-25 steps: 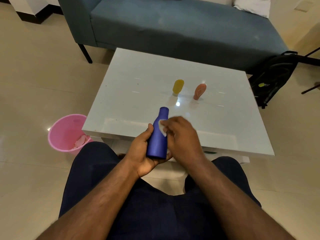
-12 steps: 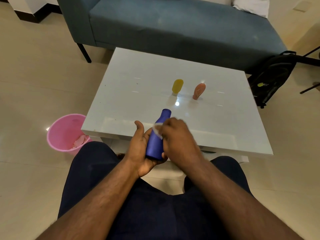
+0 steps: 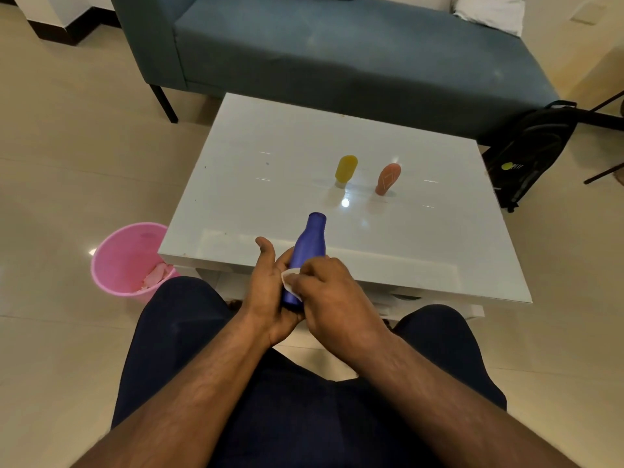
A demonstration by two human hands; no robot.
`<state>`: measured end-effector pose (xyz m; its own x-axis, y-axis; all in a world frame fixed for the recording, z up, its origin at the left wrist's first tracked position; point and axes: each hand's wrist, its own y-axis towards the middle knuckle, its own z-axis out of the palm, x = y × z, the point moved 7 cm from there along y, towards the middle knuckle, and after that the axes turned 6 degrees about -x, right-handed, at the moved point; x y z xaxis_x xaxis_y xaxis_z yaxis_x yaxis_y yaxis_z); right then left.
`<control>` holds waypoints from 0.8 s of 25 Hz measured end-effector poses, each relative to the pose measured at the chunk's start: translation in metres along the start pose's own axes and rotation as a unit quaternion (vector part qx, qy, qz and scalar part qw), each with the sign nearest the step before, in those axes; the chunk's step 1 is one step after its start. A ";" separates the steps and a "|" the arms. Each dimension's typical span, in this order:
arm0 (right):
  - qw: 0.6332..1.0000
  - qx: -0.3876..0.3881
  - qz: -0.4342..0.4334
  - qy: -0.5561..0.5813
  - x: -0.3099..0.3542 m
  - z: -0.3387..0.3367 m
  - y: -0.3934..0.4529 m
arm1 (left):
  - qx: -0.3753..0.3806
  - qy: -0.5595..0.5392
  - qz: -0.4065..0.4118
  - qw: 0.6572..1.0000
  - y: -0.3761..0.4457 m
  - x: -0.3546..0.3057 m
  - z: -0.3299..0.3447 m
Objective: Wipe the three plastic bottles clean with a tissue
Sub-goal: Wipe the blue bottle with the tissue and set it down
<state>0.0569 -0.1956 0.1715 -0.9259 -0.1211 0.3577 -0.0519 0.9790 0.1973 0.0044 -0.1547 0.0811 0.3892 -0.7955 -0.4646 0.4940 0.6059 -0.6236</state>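
1. White glossy table (image 3: 270, 157) stands before a blue sofa (image 3: 337, 55); a pink bin (image 3: 114, 265) holding crumpled tissue sits on the floor to its left.
2. Left hand (image 3: 270, 292) cradles the blue bottle (image 3: 309, 244) at its lower body, thumb raised clear.
3. Right hand (image 3: 332, 292) pinches a white tissue (image 3: 288, 276) against the bottle's lower side.
4. Yellow bottle (image 3: 346, 167) and orange bottle (image 3: 388, 179) stand mid-table, near each other, well apart from both hands.
5. Judgement: wiping of the blue bottle is in progress; whether the other two are done cannot be told.
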 end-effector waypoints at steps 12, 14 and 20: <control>0.989 -0.100 0.047 0.096 -0.010 -0.002 -0.021 | -0.017 -0.020 0.004 1.000 0.000 -0.003 -0.001; 0.978 -0.120 0.100 0.139 -0.027 -0.006 -0.011 | -0.008 -0.034 -0.003 0.999 -0.002 -0.002 0.002; 0.918 -0.173 0.238 0.266 -0.061 -0.009 0.013 | 0.000 -0.064 -0.006 0.998 -0.005 -0.001 0.007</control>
<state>0.1157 -0.1769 0.1608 -0.4940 0.1536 0.8558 0.5180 0.8425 0.1477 0.0069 -0.1568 0.0895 0.4794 -0.7944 -0.3731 0.4996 0.5965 -0.6282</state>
